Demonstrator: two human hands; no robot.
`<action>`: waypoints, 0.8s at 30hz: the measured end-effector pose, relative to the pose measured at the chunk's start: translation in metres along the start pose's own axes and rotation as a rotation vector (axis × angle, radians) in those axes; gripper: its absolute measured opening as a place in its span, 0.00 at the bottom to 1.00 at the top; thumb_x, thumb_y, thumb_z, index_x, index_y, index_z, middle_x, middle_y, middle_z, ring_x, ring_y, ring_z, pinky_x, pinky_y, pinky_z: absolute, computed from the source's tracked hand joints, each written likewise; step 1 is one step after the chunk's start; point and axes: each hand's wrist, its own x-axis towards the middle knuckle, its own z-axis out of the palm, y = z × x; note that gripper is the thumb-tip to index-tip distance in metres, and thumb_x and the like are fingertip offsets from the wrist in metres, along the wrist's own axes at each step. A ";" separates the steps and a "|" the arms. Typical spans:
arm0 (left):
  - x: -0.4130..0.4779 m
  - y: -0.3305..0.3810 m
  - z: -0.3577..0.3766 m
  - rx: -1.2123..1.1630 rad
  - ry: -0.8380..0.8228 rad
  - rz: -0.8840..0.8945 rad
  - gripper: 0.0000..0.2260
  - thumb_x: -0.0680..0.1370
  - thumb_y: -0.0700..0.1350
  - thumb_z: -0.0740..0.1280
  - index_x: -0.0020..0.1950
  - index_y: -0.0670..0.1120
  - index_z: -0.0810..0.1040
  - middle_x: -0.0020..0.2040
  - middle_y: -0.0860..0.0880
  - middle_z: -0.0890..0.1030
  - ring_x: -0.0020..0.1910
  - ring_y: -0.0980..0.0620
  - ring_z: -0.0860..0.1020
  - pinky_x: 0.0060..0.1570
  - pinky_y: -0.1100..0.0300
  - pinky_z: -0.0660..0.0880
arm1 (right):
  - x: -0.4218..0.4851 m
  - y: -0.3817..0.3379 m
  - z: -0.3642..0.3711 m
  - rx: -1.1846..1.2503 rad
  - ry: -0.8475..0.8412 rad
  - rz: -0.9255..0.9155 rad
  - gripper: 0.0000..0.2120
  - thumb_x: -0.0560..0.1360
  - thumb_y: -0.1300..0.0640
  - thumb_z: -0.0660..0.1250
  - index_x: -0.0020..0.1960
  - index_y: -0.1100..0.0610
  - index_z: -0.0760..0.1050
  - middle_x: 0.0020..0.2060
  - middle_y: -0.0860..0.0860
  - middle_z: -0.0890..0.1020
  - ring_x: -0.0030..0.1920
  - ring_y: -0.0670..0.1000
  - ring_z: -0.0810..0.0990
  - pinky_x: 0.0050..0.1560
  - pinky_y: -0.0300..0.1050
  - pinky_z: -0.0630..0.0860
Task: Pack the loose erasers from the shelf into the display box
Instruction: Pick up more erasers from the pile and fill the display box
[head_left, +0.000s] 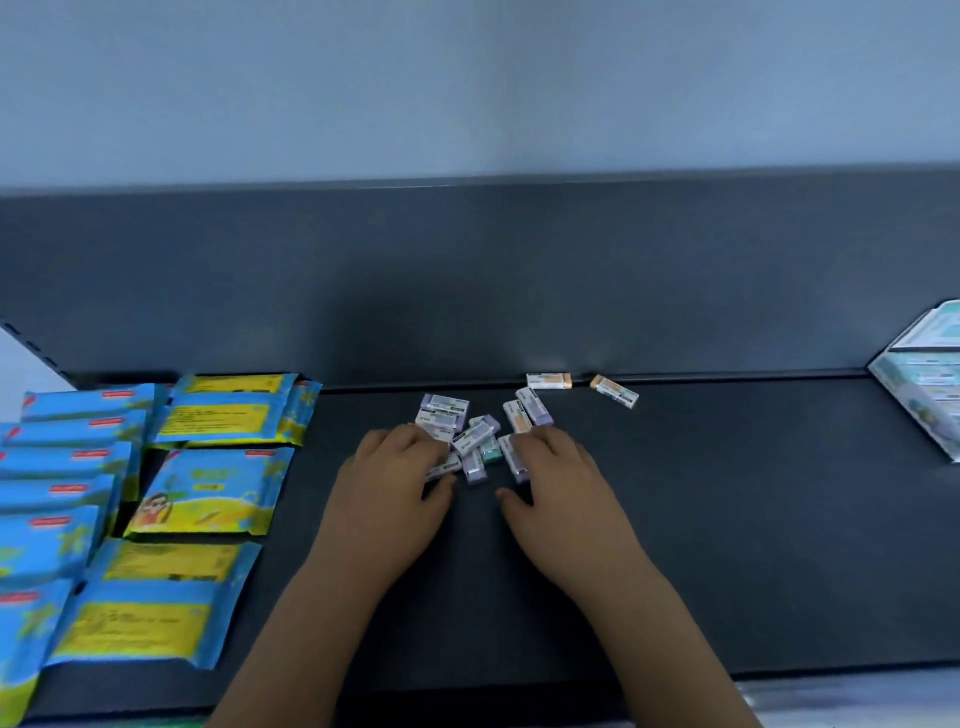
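Observation:
Several small sleeved erasers (475, 434), purple, green and orange, lie in a loose heap on the dark shelf (727, 519). Two more orange erasers (613, 391) lie apart by the back wall. My left hand (400, 478) lies flat at the heap's left side, fingers over some erasers. My right hand (561, 483) lies flat at the heap's right side, fingertips touching a purple eraser. The display box (922, 384) stands at the far right edge, partly cut off by the frame.
Blue and yellow flat packets (202, 467) lie stacked and overlapping along the left of the shelf. A dark back panel (467, 280) rises behind the shelf. The shelf's front edge (779, 670) runs below my forearms.

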 end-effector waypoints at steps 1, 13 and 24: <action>-0.001 -0.002 0.000 -0.010 0.002 0.010 0.12 0.74 0.53 0.66 0.56 0.53 0.81 0.56 0.55 0.79 0.56 0.48 0.75 0.49 0.48 0.78 | -0.001 -0.002 0.002 0.037 0.022 -0.001 0.19 0.77 0.53 0.67 0.67 0.51 0.70 0.67 0.46 0.70 0.68 0.51 0.68 0.64 0.44 0.70; -0.027 0.013 0.005 -0.127 0.064 0.281 0.09 0.75 0.46 0.68 0.52 0.55 0.84 0.55 0.60 0.82 0.59 0.52 0.76 0.58 0.49 0.74 | -0.004 -0.008 0.008 0.886 0.237 0.473 0.31 0.65 0.76 0.50 0.51 0.49 0.80 0.53 0.47 0.84 0.58 0.46 0.80 0.53 0.44 0.79; -0.009 0.025 0.012 -0.139 0.068 0.297 0.10 0.76 0.47 0.65 0.54 0.54 0.83 0.57 0.59 0.81 0.60 0.52 0.74 0.62 0.52 0.70 | -0.028 0.020 -0.015 0.224 -0.058 0.369 0.10 0.69 0.55 0.74 0.49 0.45 0.78 0.44 0.44 0.80 0.45 0.46 0.79 0.43 0.42 0.75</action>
